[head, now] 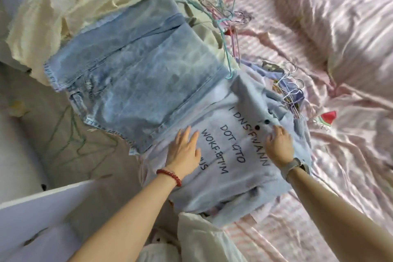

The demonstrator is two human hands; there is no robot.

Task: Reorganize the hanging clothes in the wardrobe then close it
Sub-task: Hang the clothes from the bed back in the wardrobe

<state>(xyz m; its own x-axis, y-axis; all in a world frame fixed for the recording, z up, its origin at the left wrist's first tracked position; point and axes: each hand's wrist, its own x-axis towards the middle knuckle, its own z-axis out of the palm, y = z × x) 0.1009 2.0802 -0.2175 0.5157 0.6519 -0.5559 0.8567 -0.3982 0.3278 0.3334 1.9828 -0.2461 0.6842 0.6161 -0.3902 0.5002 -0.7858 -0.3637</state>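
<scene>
A pale blue shirt (229, 138) with dark printed lettering and two dark buttons lies on top of a pile of clothes on the bed. My left hand (184, 151), with a red bead bracelet on the wrist, rests flat on the shirt's left part, fingers spread. My right hand (279, 144), a grey watch on its wrist, presses near the collar and buttons, fingers curled on the fabric. A light denim garment (136, 74) lies just beyond the shirt. Wire hangers (291, 91) stick out at the shirt's far right; more hangers (225, 21) lie tangled behind.
Cream garments (70, 8) are heaped at the back left. Pink striped satin bedding (331, 34) covers the bed on the right. A white panel edge (46, 204) shows at the lower left, and a white garment (202, 238) lies near me.
</scene>
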